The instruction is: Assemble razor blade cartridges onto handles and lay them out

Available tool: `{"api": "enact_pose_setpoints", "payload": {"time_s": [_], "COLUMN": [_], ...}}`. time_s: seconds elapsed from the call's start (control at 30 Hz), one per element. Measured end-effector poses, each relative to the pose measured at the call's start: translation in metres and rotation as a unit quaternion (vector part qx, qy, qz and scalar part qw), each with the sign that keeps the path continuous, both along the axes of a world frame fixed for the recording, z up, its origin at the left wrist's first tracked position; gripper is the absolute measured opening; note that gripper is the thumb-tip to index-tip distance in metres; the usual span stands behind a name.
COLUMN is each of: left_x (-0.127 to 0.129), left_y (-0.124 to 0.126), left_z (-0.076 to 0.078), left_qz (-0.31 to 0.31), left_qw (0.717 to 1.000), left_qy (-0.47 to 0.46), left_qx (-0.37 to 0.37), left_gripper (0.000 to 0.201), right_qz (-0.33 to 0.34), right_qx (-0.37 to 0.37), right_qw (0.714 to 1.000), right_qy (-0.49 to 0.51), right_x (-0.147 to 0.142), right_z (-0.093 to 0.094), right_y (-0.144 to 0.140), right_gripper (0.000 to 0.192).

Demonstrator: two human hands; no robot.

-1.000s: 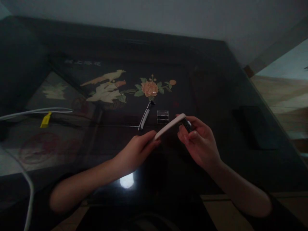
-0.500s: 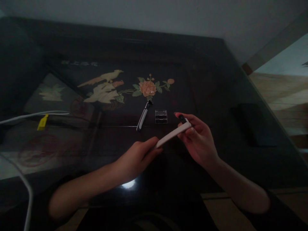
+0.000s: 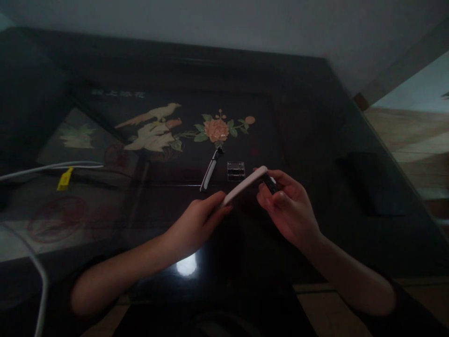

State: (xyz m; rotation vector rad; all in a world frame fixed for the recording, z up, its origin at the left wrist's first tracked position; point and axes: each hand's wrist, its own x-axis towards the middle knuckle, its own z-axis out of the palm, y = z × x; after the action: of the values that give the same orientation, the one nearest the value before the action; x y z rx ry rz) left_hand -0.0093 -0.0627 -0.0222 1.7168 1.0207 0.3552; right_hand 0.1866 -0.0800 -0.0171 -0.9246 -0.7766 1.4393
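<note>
My left hand (image 3: 196, 222) is closed around the near end of a slim, pale bar-shaped handle (image 3: 245, 185) with a rounded far end. That end points up and to the right, beside my right hand (image 3: 289, 201). Between the thumb and fingers of my right hand is a small dark oblong piece (image 3: 270, 184), its exact kind unclear in the dim light. It sits just by the handle's tip; whether they touch I cannot tell. Beyond my hands, a black-and-white razor handle (image 3: 210, 172) lies on the table, next to a small clear plastic case (image 3: 235, 171) with dark contents.
The dark glossy tabletop (image 3: 308, 140) bears a bird-and-flower picture (image 3: 216, 129). A flat black object (image 3: 372, 185) lies at the right. White cables (image 3: 52, 169), one with a yellow tag (image 3: 65, 179), run along the left. A wall (image 3: 224, 23) stands behind the table.
The pale handle's far end has swung up and left. The dark piece in my right hand now shows on the right side of the tip, tilted downward, instead of beyond it.
</note>
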Motion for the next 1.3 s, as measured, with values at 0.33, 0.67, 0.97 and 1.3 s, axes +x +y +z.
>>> {"api": "enact_pose_setpoints", "payload": {"time_s": [0.33, 0.67, 0.97, 1.3], "left_x": [0.001, 0.002, 0.0, 0.001], "left_y": [-0.006, -0.006, 0.002, -0.005], "left_z": [0.002, 0.001, -0.001, -0.001], "left_qz": [-0.034, -0.031, 0.01, -0.017], "left_qw": [0.999, 0.999, 1.0, 1.0], "left_qy": [-0.004, 0.006, 0.0, -0.013], "left_qx": [-0.013, -0.009, 0.001, -0.019], "left_gripper": [0.02, 0.021, 0.021, 0.02], "right_qz": [-0.016, -0.015, 0.004, -0.012], "right_qx": [0.006, -0.005, -0.011, 0.0], "right_qw": [0.999, 1.0, 1.0, 1.0], "right_qy": [-0.033, -0.021, 0.009, -0.023], "right_x": [0.002, 0.002, 0.001, 0.003], "right_z": [0.002, -0.001, -0.004, -0.006], "right_y": [0.003, 0.004, 0.002, 0.005], "right_gripper": [0.035, 0.036, 0.031, 0.036]}}
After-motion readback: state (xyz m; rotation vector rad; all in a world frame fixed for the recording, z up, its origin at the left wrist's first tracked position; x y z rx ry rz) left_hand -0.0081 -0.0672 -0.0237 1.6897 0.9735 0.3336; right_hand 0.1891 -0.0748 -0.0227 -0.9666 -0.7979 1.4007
